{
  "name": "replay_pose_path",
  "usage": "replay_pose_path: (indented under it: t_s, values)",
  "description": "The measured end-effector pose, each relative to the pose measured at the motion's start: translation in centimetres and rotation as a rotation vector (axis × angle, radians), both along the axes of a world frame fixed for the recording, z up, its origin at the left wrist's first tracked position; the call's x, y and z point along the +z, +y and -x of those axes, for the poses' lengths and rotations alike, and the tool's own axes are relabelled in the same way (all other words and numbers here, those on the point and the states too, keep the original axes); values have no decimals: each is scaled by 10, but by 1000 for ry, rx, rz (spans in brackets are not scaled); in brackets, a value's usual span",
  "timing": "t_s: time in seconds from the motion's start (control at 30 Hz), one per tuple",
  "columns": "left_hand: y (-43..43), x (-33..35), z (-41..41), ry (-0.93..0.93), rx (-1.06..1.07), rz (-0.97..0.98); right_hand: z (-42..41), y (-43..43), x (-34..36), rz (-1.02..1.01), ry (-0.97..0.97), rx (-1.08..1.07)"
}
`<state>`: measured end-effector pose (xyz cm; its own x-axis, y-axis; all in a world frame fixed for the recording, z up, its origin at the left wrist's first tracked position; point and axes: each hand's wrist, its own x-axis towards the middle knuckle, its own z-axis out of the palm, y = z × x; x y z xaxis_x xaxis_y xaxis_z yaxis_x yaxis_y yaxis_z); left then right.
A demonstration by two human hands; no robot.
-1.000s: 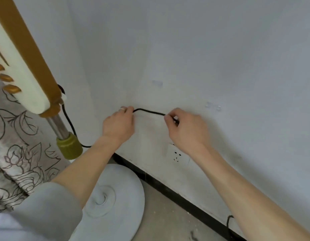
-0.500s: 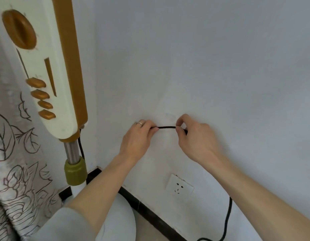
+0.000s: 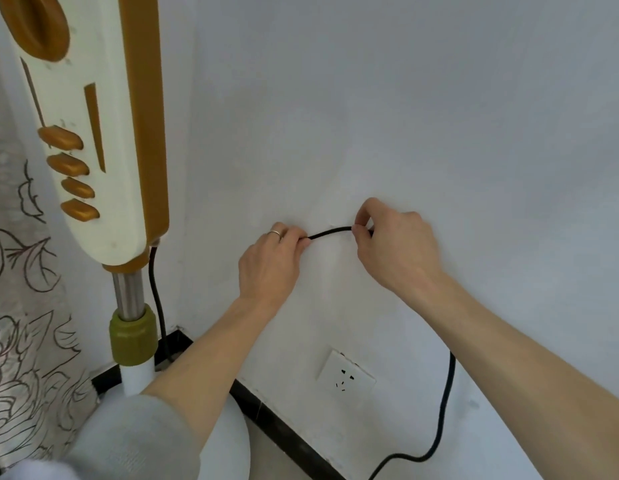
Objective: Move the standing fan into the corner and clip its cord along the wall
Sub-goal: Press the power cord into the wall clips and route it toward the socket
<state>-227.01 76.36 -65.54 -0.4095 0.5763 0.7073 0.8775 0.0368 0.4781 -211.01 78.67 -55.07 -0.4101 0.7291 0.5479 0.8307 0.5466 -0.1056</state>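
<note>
The standing fan (image 3: 103,140) stands at the far left, its pole in the corner beside the curtain (image 3: 20,306), so that half of the task looks done. Since a second ago both hands have lifted the cord (image 3: 330,232) higher up the wall (image 3: 405,116) and drawn closer together, leaving only a short, gently arched run of black cord between them; that suggests they are setting it at a clip, though no clip is clear under the fingers. The left hand (image 3: 270,265) is closed, pinching the cord's left end at its fingertips against the wall, wrist angled up. The right hand (image 3: 393,244) pinches the other end between thumb and forefinger, knuckles outward; the slack drops beneath its forearm, past the socket (image 3: 346,375).
</note>
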Motion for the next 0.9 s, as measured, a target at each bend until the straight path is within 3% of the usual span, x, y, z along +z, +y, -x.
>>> replay_pose_path:
  t_s: [0.4, 0.57, 0.73, 0.9]
  values:
    - [-4, 24, 11, 19, -9, 40, -14, -17, -41, 18, 113, 11]
    - [-12, 30, 9, 19, -37, 147, -31, -29, -53, 168, 276, 64]
    - [-29, 24, -14, 270, -132, 79, -70, -53, -89, 406, 387, 41]
    - [-33, 15, -47, 618, -341, -110, -97, -62, -111, 483, 474, 81]
